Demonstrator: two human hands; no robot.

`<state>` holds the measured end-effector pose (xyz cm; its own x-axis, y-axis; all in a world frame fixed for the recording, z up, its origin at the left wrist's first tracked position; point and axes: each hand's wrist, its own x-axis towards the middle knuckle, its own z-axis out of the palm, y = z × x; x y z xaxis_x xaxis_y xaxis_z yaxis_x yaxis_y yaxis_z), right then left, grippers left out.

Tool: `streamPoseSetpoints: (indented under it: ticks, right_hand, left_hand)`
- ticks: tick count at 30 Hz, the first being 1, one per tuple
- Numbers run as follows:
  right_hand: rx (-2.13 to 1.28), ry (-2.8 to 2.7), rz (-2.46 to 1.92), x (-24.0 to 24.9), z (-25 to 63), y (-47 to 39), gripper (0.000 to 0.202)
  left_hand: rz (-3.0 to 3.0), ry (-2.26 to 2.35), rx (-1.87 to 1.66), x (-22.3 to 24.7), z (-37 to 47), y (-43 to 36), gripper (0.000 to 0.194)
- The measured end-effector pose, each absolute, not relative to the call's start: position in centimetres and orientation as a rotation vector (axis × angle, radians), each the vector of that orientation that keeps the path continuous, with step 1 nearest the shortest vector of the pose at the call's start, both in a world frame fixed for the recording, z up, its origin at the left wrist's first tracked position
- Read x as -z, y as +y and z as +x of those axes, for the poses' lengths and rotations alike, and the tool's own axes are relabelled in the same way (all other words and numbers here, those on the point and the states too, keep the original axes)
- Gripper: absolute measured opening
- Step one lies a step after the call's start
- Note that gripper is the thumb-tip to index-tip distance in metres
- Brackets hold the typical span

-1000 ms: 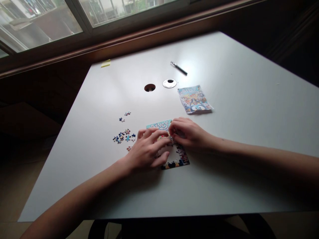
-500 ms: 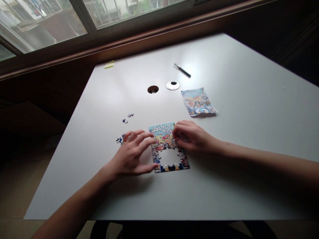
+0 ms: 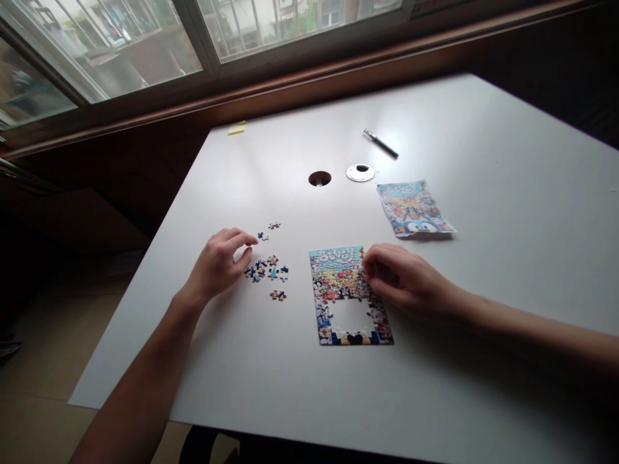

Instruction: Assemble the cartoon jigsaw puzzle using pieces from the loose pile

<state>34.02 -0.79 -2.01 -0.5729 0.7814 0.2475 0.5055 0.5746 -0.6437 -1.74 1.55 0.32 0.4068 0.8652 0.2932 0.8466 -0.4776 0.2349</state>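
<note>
Currently the white bench [image 3: 271, 386] is the widest thing I have through the head camera, and its slick look makes me think anything flat could slide on a careless nudge. On it, near the middle, lies the jigsaw puzzle [image 3: 341, 283], flat, with an opening in its lower half. I see no frame around it, so in my judgement a sideways push on that unfilled part could spring the joints.

The right hand [image 3: 403, 277] rests at the puzzle's right edge, fingers curled in together; I cannot tell whether they pinch anything. If that hand drags outward, the edge could come away with it. The left hand [image 3: 220, 261] is over on the left, thumb and index parted with a modest gap, and I see nothing between them.

The printed sheet [image 3: 414, 207] lies beyond the right hand, one edge lifted, so a brush of the knuckles could shift it. Farther off sits the pen [image 3: 381, 143], well out of reach of trouble. The cable hole [image 3: 320, 178] is uncovered, and a flicked piece could drop in.

Smallest, the piece pile [image 3: 256, 270] sits just beside the left thumb, which could scatter it. A dark piece [image 3: 262, 236] lies right at the index tip; contact is unclear to me.
</note>
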Motion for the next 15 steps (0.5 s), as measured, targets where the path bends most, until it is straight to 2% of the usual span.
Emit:
streamPoseSetpoints:
  ticks: [15]
  right_hand:
    - [-0.706, -2.285, -1.056, 2.0, 34.1, -0.9, 0.009]
  left_hand:
    - [2.669, 1.432, -0.600, 0.4, -0.6, 1.0, 0.016]
